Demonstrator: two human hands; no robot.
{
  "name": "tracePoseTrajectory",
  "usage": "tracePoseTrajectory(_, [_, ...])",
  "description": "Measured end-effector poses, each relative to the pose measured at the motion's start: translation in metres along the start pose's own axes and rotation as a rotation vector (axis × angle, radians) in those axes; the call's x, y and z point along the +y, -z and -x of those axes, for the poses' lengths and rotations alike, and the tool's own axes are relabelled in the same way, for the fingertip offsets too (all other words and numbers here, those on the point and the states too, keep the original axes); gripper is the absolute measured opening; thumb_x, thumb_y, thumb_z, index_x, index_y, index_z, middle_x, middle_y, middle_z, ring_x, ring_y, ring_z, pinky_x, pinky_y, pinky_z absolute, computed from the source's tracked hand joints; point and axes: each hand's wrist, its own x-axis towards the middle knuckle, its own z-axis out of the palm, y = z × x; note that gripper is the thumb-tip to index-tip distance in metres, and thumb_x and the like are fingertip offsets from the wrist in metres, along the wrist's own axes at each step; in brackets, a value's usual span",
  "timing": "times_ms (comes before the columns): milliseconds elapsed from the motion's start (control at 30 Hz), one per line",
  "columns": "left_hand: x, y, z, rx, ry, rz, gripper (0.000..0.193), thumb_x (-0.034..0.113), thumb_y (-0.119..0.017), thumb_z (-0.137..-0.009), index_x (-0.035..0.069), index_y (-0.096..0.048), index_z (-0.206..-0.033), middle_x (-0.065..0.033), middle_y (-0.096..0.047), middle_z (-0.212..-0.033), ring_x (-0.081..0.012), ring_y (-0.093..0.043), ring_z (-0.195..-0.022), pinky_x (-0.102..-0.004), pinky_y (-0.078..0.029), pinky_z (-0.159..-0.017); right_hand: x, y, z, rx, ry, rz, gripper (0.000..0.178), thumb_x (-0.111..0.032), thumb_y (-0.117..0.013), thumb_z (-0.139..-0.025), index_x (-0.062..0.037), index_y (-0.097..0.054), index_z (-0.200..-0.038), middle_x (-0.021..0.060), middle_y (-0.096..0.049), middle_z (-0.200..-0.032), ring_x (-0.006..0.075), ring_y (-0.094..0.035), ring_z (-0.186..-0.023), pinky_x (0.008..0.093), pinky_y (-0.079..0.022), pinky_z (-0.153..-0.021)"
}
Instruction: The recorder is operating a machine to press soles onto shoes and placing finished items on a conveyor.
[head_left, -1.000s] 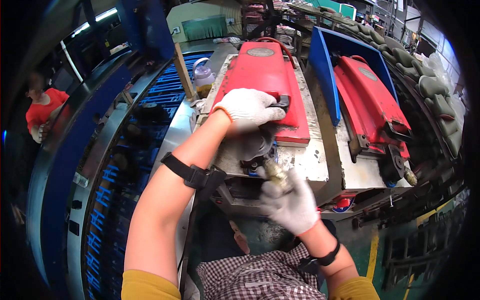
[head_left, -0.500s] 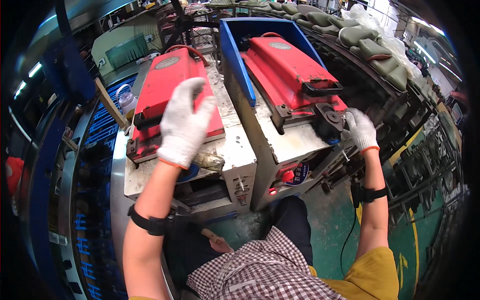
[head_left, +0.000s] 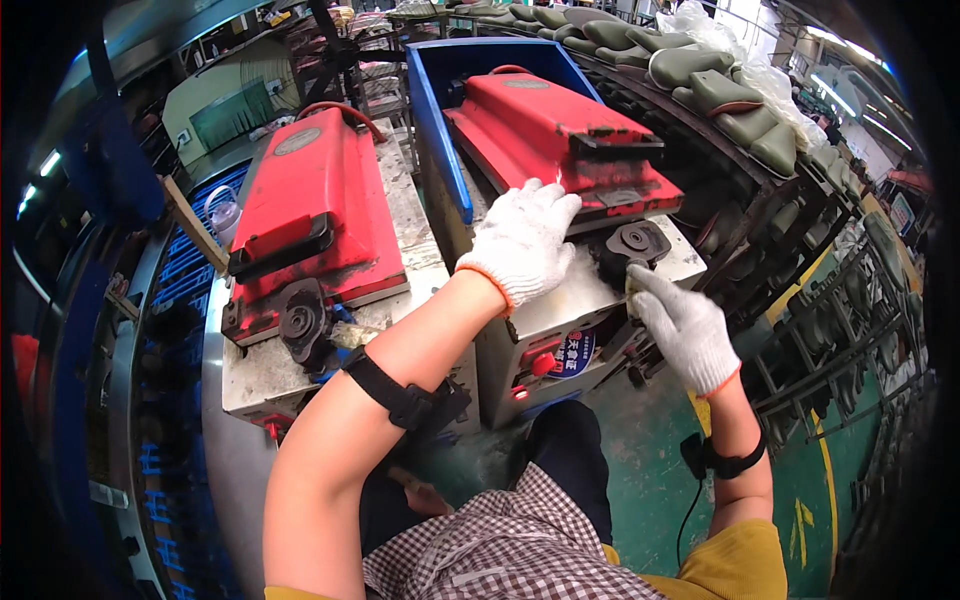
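Observation:
Two red metal covers lie side by side on pale workbenches. At the front left corner of the right red cover point(head_left: 560, 135) is my left hand point(head_left: 525, 240), in a white knit glove. Its fingers lie over the edge, and the thumb is lower, closed about it. A black round knob point(head_left: 635, 240) on a bracket sits below that cover's front edge. My right hand point(head_left: 688, 328), also gloved, has its fingertips closed at the knob's lower right side; their exact hold is partly hidden. The left red cover point(head_left: 315, 200) has a black handle and a similar black knob point(head_left: 303, 322) at its front.
A blue metal guard point(head_left: 437, 130) stands around the right cover. Grey-green moulded pads point(head_left: 690, 72) line a rack at the upper right, beside clear plastic. A red button point(head_left: 543, 363) is on the right bench's front. Blue racking point(head_left: 160, 480) runs along the left.
My left hand has crossed from the left cover to the right one. My right hand has moved left and down with the knob. The right cover's front now sits higher, above the knob.

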Motion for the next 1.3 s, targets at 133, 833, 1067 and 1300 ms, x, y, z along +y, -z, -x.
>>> tracePoseTrajectory(133, [-0.013, 0.014, -0.048, 0.13, -0.096, -0.106, 0.044, 0.016, -0.072, -0.081, 0.005, -0.062, -0.123, -0.0172, -0.064, -0.124, -0.0366, -0.06, -0.121, -0.0461, -0.048, -0.102, 0.032, 0.01, -0.069, -0.106, 0.222, -0.183, 0.038, -0.026, -0.058, -0.104, -0.0065, -0.065, -0.136, 0.014, -0.074, -0.117, 0.0266, -0.071, -0.104, 0.0358, -0.056, -0.09])
tracePoseTrajectory(833, [-0.064, 0.052, -0.167, 0.646, 0.016, -0.266, 0.039, 0.018, -0.067, -0.084, 0.013, -0.063, -0.122, -0.0108, -0.061, -0.124, -0.0337, -0.059, -0.115, -0.0485, -0.049, -0.098, 0.04, -0.052, -0.282, -0.217, -0.27, -0.575, 0.047, -0.04, -0.061, -0.096, -0.004, -0.064, -0.126, 0.007, -0.073, -0.108, 0.0218, -0.072, -0.095, 0.0411, -0.059, -0.083])
tracePoseTrajectory(1067, [-0.041, 0.088, -0.121, 0.36, 0.151, 0.052, 0.069, 0.035, -0.064, -0.095, 0.007, -0.041, -0.153, -0.0225, -0.038, -0.16, -0.0427, -0.039, -0.146, -0.0466, -0.035, -0.12, 0.02, 0.017, -0.145, -0.4, -0.372, -1.401, 0.048, -0.05, -0.05, -0.103, -0.0111, -0.064, -0.126, 0.0075, -0.076, -0.096, 0.0233, -0.076, -0.076, 0.0326, -0.055, -0.046])
tracePoseTrajectory(1300, [-0.016, 0.119, 0.023, 0.528, 0.704, 0.884, 0.075, 0.037, -0.061, -0.103, -0.002, -0.03, -0.159, -0.0218, -0.041, -0.16, -0.0306, -0.042, -0.147, -0.0405, -0.033, -0.121, 0.008, -0.023, -0.013, -0.284, -0.206, -1.76, 0.076, -0.054, -0.052, -0.102, -0.0021, -0.039, -0.157, 0.0191, -0.051, -0.154, 0.0337, -0.058, -0.134, 0.0496, -0.048, -0.113])
